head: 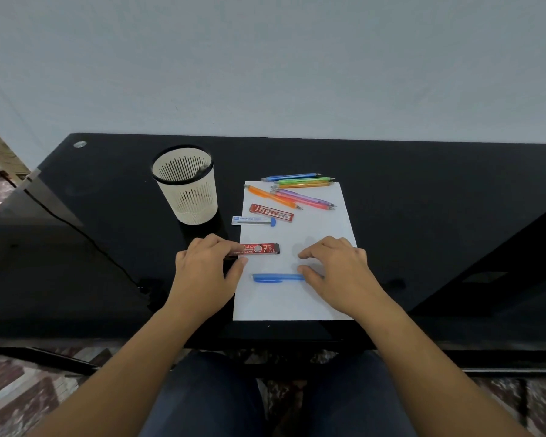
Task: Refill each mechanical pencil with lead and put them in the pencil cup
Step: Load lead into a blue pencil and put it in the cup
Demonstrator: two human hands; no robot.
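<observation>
A white sheet of paper [316, 234] lies on the black table. My left hand [207, 266] grips the left end of a dark red lead case [260, 249] at the sheet's left edge. My right hand [336, 269] rests on the sheet, its thumb touching the right end of a blue mechanical pencil [278, 277] that lies flat. Several coloured mechanical pencils [300, 192] lie at the sheet's far end. Below them sit a second red lead case [271, 212] and a clear lead tube with a blue cap [254, 220]. The slotted cream pencil cup [186, 187] stands to the left with a dark pencil tip visible inside.
The glossy black table [423, 200] ends at a grey wall behind. A black cable [76, 230] runs across its left side. My legs and a patterned floor [29, 392] show below the near edge.
</observation>
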